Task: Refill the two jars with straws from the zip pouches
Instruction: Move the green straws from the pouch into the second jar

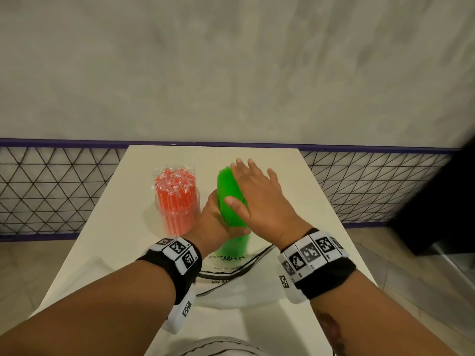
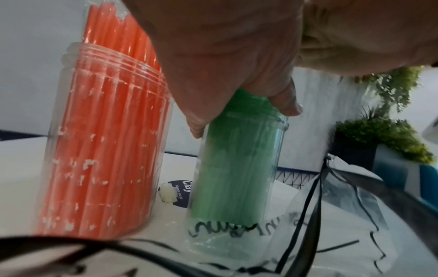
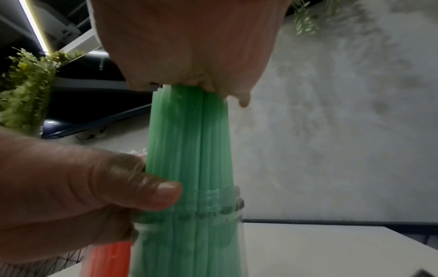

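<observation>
A clear jar stands on a see-through zip pouch with black trim near the table's front. A tall bundle of green straws sticks out of it. My left hand grips the green straws just above the jar's rim, thumb curled on them. My right hand lies flat on the straws' top ends, fingers straight, palm pressing down. To the left stands a second clear jar packed with wrapped orange straws.
The small white table ends at a grey wall and a black wire-mesh fence. A dark block stands at the right. Another pouch lies at the near edge. Green plants show in the wrist views.
</observation>
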Motion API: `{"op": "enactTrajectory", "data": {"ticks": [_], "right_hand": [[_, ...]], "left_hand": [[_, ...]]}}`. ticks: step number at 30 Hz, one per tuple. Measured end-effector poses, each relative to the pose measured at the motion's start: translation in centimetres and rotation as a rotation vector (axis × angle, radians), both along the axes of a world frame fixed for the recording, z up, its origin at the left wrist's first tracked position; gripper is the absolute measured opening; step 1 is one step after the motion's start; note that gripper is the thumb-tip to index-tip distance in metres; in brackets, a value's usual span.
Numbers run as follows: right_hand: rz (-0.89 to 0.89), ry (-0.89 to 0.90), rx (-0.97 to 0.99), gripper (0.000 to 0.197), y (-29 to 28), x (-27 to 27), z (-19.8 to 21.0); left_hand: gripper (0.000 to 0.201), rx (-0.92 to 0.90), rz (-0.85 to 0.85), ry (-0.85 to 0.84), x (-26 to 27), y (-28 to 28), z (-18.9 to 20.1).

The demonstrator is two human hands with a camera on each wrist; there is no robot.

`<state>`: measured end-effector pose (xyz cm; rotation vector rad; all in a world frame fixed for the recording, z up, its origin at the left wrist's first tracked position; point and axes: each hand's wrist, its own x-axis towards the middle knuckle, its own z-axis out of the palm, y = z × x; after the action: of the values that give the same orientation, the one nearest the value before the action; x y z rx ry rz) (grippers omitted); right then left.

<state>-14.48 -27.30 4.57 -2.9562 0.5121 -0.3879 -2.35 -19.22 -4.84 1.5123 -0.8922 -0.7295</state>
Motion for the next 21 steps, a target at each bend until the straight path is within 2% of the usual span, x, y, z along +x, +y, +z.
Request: {"op": "enactTrajectory", "data": {"ticks": [2,3,5,6,7,9,10,11,14,16,18,21], "right_hand": [[-0.034,-0.067,-0.002,0.078,0.6,-0.2,0.2],[-0.027,-0.195,-0.01,0.076,1.2,-0.7,0.5],[0.097,-0.572,-0.049,0.057,3.2,-1.7,1.0],[0.199,-0.688,-0.045,0.045,4.4,-2.3,0.8],[0.315,-0.696,-0.015,0.038,5.8,-3.0,0.1],[0.489,-0.457,0.062,0.043,8.1,-3.9,-2.7],[0.515,-0.286,0.073,0.05,8.6,-4.1,-4.8],[0.494,-0.108,0.066,0.058,8.7,-4.2,-6.9],[0.274,0.336,0.15,0.087,8.3,-4.1,-11.9],[0.107,0.45,0.233,0.094,7.8,-4.2,-14.0],[0.005,0.455,0.224,0.088,7.5,-4.4,-15.4],[-0.028,0.493,0.25,0.045,6.6,-4.6,-15.3]], "left_hand": [[0.099,0.074,-0.007,0.018,0.2,0.3,0.4],[0.103,0.162,-0.002,-0.036,0.7,0.3,0.2],[0.103,0.433,-0.041,-0.319,1.8,0.8,0.3],[0.095,0.591,-0.09,-0.436,2.4,1.2,0.9],[0.08,0.716,-0.156,-0.524,2.7,1.6,1.8],[0.044,0.9,-0.284,-0.619,2.3,2.6,5.0],[0.034,0.944,-0.316,-0.671,2.0,3.2,6.5],[0.034,0.958,-0.331,-0.729,1.8,3.6,7.7],[0.038,0.953,-0.409,-0.793,1.0,4.8,9.9],[0.033,0.893,-0.412,-0.706,0.8,5.2,10.3],[0.023,0.733,-0.37,-0.551,0.5,5.9,10.4],[0.013,0.488,-0.298,-0.352,-0.2,6.7,10.2]]}}
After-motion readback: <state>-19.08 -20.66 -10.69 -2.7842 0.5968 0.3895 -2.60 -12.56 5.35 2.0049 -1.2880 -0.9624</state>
